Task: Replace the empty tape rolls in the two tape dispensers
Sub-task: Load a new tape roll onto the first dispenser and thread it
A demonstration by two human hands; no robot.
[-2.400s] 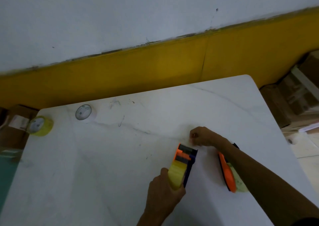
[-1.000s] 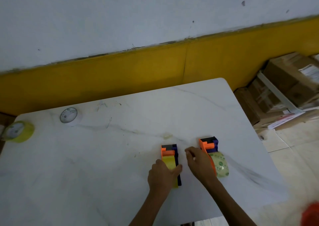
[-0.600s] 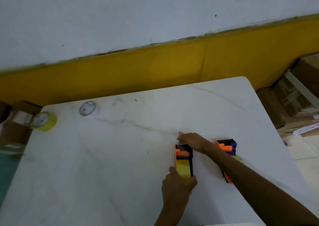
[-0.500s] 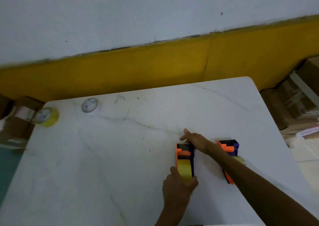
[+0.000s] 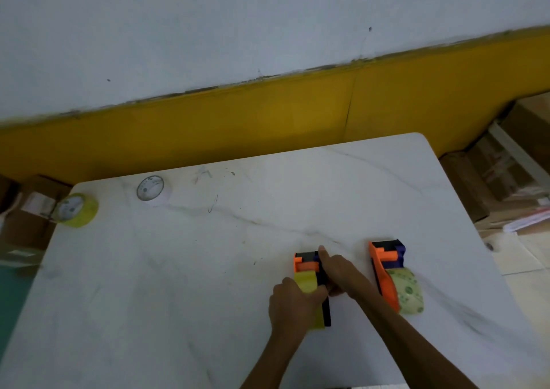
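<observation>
An orange and dark blue tape dispenser [image 5: 306,265] with a yellow roll in it stands on the white marble table [image 5: 208,284]. My left hand [image 5: 293,305] grips its roll end from the near side. Against the dispenser's right side rests my right hand [image 5: 339,272], index finger stretched toward its front; I cannot tell if it grips. A second orange and blue dispenser [image 5: 387,269] holding a clear roll with green dots [image 5: 409,292] lies to the right, untouched.
A yellow tape roll [image 5: 78,210] sits at the table's far left corner and a white roll [image 5: 153,191] lies flat beside it. Cardboard boxes [image 5: 500,174] are stacked on the floor to the right. A yellow and white wall stands behind the table.
My right hand has drawn back from the dispenser's front tip to its right side. The left hand stays on the yellow roll. The view has shifted slightly.
</observation>
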